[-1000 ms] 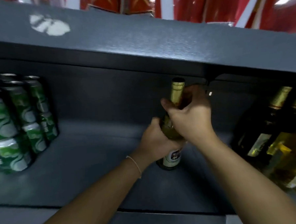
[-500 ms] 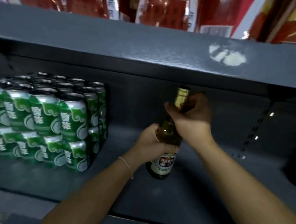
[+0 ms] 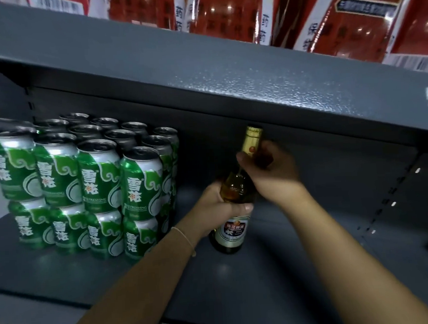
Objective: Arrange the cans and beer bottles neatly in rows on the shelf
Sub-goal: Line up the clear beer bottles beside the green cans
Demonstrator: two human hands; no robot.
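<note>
A beer bottle (image 3: 232,225) with a gold foil neck and a white label stands upright on the dark grey shelf (image 3: 300,276). My left hand (image 3: 219,203) grips its body just above the label. My right hand (image 3: 270,171) holds the neck below the cap. Green cans (image 3: 139,183) stand in rows, stacked two high, at the left of the shelf, a short gap from the bottle.
The upper shelf board (image 3: 229,86) hangs low over the bottle's cap. Red boxes (image 3: 225,12) stand on top of it. The shelf's back wall and a slotted upright (image 3: 388,197) lie to the right.
The view has swung left: the bottles at the right have left the frame and the whole can stack shows. Both hands have carried the bottle left, closer to the cans.
</note>
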